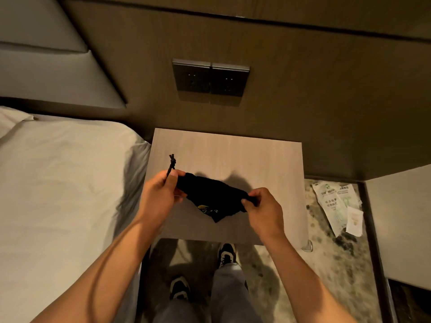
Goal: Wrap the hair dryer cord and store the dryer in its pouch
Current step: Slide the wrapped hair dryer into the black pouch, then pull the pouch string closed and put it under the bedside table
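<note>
Hands hold a black pouch (211,199) stretched between them, above a pale wooden bedside table (245,155). The left hand (161,194) pinches the pouch's left end between thumb and fingers, and the black drawstring (172,162) rises from that grip, ending in a knot that stands up over the table's left edge. The right hand (261,206) pinches the right end of the gathered top edge between thumb and forefinger, its other fingers curled in. The pouch's mouth appears drawn together along the line between the two grips, and the cloth below hangs in a loose point with a small gold print on its lower part. Whether anything is inside the pouch cannot be told; the cloth hangs slack and fairly flat. The hair dryer and its cord are not visible in this view.

Left of the table lies a bed (58,183) with a light sheet, touching or just beside the table's side. On the brown wall panel behind the table sit two dark wall sockets (210,78) side by side. On the patterned floor to the right of the table lie some white printed paper packets (335,206). Below the table's near edge show the person's two shoes (226,255) and grey trouser legs.
</note>
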